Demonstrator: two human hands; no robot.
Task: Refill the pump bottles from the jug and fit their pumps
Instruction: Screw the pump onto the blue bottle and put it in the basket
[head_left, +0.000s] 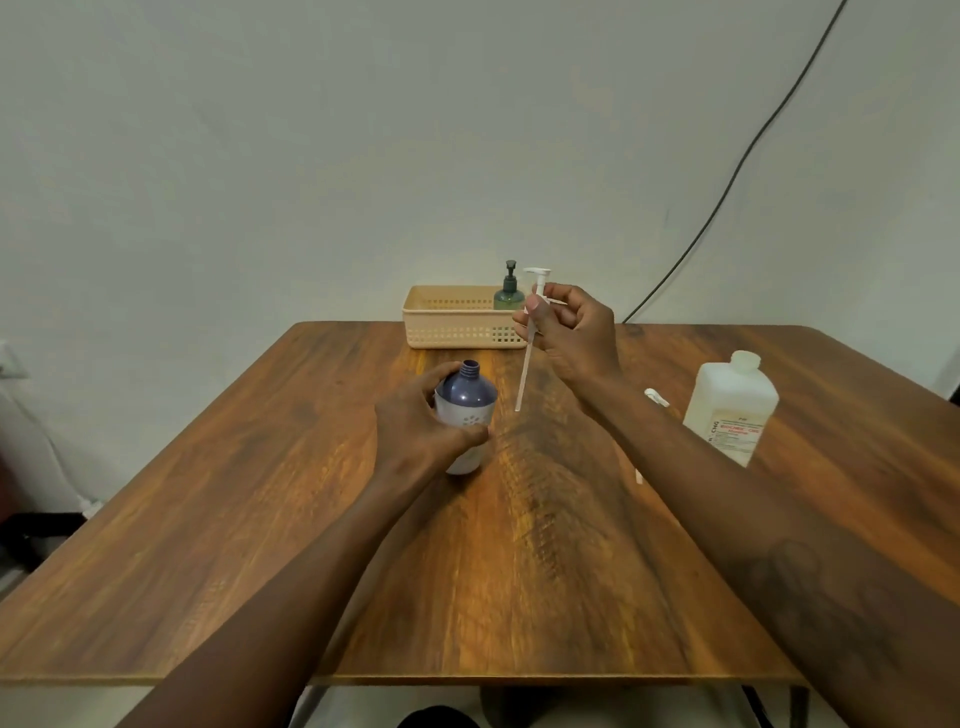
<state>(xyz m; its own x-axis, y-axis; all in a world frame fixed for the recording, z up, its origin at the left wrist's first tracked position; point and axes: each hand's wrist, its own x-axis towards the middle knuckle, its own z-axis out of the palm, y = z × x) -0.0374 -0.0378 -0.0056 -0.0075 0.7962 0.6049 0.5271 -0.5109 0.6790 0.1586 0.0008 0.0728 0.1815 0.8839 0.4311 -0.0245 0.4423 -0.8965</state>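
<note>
A purple-and-white pump bottle (466, 415) stands open-necked on the wooden table (311, 519), and my left hand (415, 426) grips its body. My right hand (569, 332) holds a white pump (535, 291) up above the table, right of the bottle, its long dip tube (524, 374) hanging down. The translucent white jug (730, 408) stands uncapped at the right. A green pump bottle (509, 291) with its pump on sits in the beige basket (457, 325) at the back.
A small white cap or pump part (655, 397) lies on the table between my right forearm and the jug. A black cable (727, 192) runs down the wall at the right. The wall stands just behind the table's far edge.
</note>
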